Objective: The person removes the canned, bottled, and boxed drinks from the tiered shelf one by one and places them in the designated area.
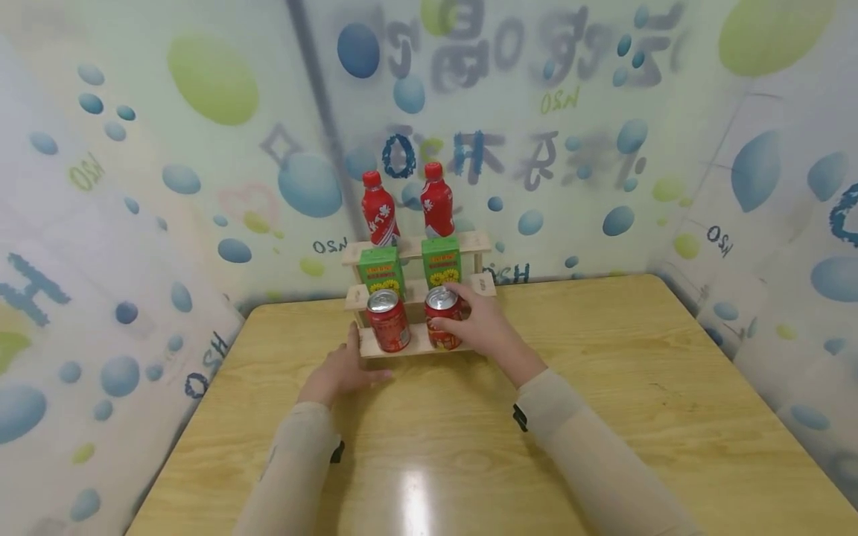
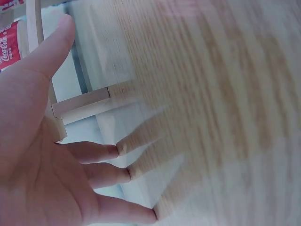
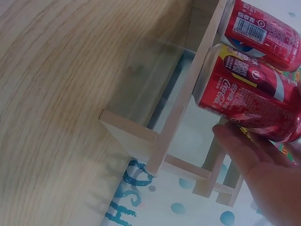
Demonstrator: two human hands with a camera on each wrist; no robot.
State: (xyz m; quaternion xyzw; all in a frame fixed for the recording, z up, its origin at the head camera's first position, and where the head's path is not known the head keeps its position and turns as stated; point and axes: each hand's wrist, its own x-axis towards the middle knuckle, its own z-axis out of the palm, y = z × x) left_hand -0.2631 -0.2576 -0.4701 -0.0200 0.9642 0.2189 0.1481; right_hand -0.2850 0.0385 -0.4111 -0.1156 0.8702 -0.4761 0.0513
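A small tiered wooden shelf [image 1: 418,342] stands on the table, with two red Coca-Cola cans on its lowest step. My right hand [image 1: 485,325] grips the right can [image 1: 443,318], thumb on the near side and fingers around the far right; in the right wrist view this can [image 3: 249,89] sits upright on the step's board. The left can [image 1: 388,321] stands beside it, untouched. My left hand [image 1: 343,370] is at the shelf's lower left corner with fingers spread. In the left wrist view, several fingertips of that hand [image 2: 42,183] meet the tabletop beside the shelf's wooden foot [image 2: 82,104].
Two green drink cartons, a left one [image 1: 381,269] and a right one [image 1: 441,260], stand on the middle step. Behind them, two red-labelled bottles, left [image 1: 380,212] and right [image 1: 437,202], occupy the top step. A patterned wall [image 1: 536,201] rises behind the wooden table [image 1: 570,335].
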